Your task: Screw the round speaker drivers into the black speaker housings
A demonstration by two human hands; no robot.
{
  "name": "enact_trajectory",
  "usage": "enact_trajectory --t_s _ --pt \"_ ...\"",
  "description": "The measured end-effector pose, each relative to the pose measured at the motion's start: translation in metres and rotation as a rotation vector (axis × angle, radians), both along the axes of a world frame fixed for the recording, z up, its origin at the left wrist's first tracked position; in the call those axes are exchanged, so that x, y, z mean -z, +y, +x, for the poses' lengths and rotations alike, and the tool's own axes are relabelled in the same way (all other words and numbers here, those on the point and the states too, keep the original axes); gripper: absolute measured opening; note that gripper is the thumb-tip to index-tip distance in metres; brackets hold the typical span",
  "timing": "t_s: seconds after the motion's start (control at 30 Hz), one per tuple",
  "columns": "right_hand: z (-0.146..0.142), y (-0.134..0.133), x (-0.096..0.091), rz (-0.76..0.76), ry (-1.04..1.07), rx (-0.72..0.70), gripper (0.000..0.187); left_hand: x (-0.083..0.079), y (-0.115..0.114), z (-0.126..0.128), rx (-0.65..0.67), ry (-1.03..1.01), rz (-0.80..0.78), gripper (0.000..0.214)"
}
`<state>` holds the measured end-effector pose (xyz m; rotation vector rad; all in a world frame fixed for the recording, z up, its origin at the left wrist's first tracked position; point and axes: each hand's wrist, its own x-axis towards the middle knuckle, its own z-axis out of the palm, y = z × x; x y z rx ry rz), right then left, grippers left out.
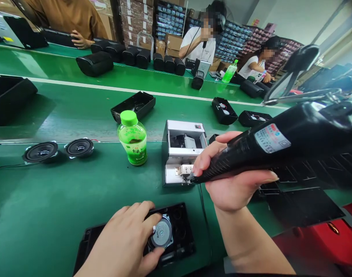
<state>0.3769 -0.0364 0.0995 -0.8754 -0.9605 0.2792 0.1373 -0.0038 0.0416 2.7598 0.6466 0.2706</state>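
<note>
My left hand (121,240) rests over a round speaker driver (162,232), its fingers gripping the silver magnet back. The driver sits in a black plastic speaker housing (176,227) lying on the green conveyor belt (49,192). My right hand (233,169) grips a black electric screwdriver (268,148). Its tip touches the front tray of a silver screw feeder (181,150). Part of the housing is hidden under my left hand.
A green drink bottle (132,138) stands left of the feeder. Two loose speaker drivers (40,152) lie further left. Several black housings sit along the belts. Co-workers sit beyond them, and a hanging metal tool arm (294,77) reaches in at upper right.
</note>
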Motion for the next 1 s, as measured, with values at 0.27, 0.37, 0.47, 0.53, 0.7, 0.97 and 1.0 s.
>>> enact_trajectory --t_s 0.27,0.37,0.47,0.53,0.7,0.97,1.0 --pt "0.001 0.001 0.005 0.011 -0.088 -0.053 0.063 -0.009 0.0 0.003 -0.009 0.243 -0.162 0.043" --pt "0.0 0.0 0.002 -0.033 -0.045 -0.091 0.064 -0.014 0.001 0.006 -0.018 0.319 -0.218 0.043" --pt "-0.004 -0.016 -0.011 -0.084 0.058 -0.1 0.067 -0.017 0.001 0.008 -0.018 0.356 -0.228 0.041" --pt "-0.01 -0.038 -0.024 -0.115 0.139 -0.11 0.065 -0.018 0.001 0.009 -0.007 0.361 -0.222 0.04" --pt "-0.031 -0.092 -0.032 -0.174 0.167 -0.273 0.047 -0.019 0.0 0.011 0.014 0.355 -0.194 0.035" --pt "-0.058 -0.095 0.006 -0.213 0.231 -0.336 0.056 -0.021 -0.001 0.013 0.034 0.355 -0.132 0.035" --pt "-0.06 -0.092 0.008 -0.202 0.234 -0.327 0.06 -0.021 -0.002 0.013 0.033 0.355 -0.135 0.034"
